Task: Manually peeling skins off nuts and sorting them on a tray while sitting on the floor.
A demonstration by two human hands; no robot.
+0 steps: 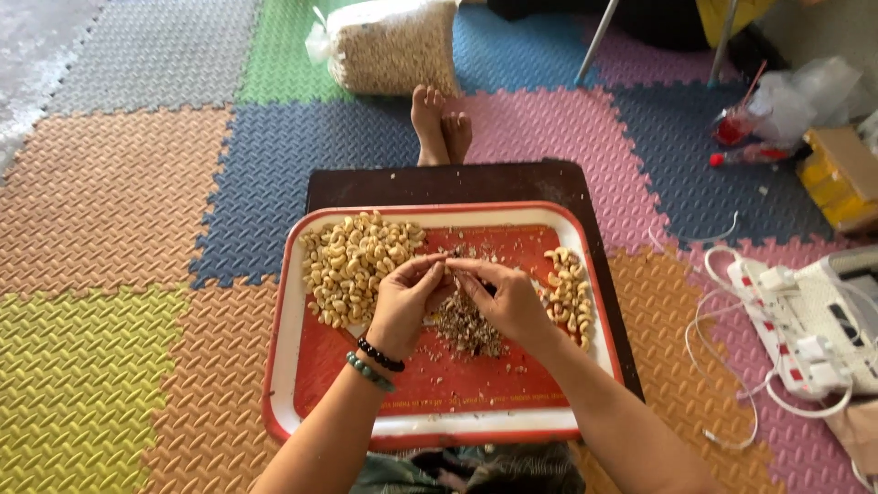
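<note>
A person sits on the floor with a red tray point(291, 302) on a small dark bench point(567, 187) in front of them. The left hand point(402, 302) and the right hand point(508, 297) meet over the middle of the tray. Both hands pinch one small nut point(446, 266) between thumb and fingers, so each grip is narrow and tight on it. The nut is too small to see well. Right under the hands, at 6 o'clock from the nut, lies a little heap of brown peel bits point(465, 327). At 9 o'clock from the hands is a big pile of pale cashew nuts point(352, 261). At 3 o'clock is a smaller pile of nuts point(569, 293), touching the tray's edge. The left wrist has two bead bracelets point(375, 361). At 12 o'clock, past the bench, two bare feet point(441, 123) rest on the bright foam floor mats point(110, 210), and further on stands a clear bag of nuts point(393, 46). At 3 o'clock, well apart from the tray, lies a white power strip point(786, 329) with cables.
</note>
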